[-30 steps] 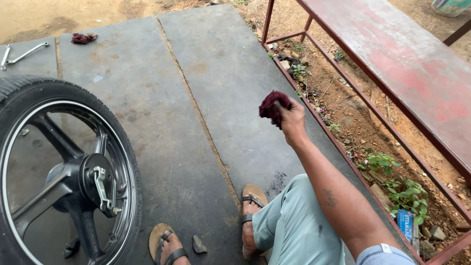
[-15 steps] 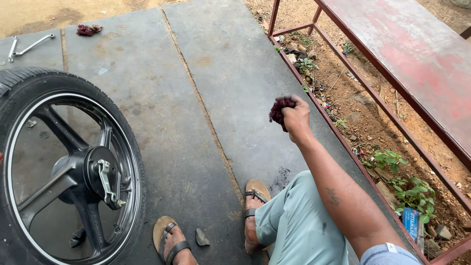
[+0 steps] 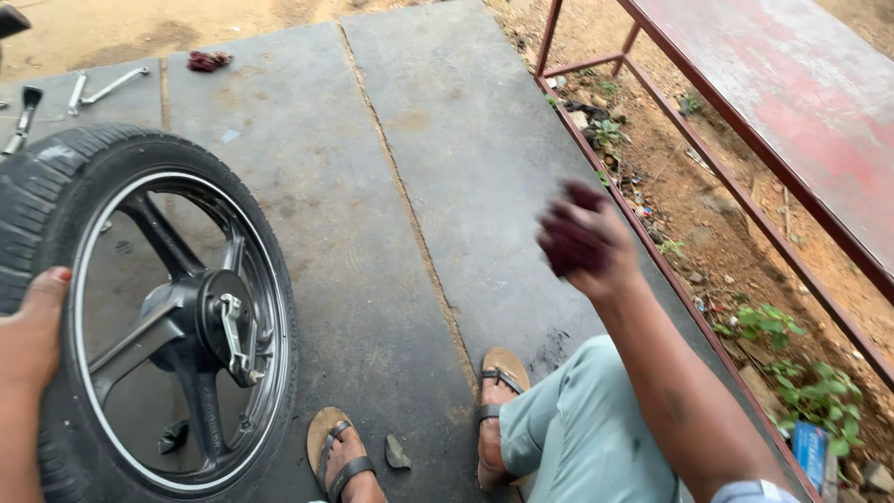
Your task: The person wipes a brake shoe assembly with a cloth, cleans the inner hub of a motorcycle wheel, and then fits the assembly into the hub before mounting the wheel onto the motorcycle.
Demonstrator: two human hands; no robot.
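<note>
Head view, right hand: I see fingers bunched tight round a dark red rag (soft, light), mid-air over the slab
Left hand: palm flat, fingers spread on the wheel tyre; heavy, stiff, I'd grip its rim

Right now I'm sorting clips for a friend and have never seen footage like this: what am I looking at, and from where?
The one view comes from a camera worn on a person's head, looking down at their own bare hands; no machine is involved. The left hand rests on the tyre of an upright motorcycle wheel. The right hand is raised, gripping a dark red rag. The person crouches in sandals on a concrete slab. Farther off lie some metal tools and another red rag. A red metal bench stands to the right.
</note>
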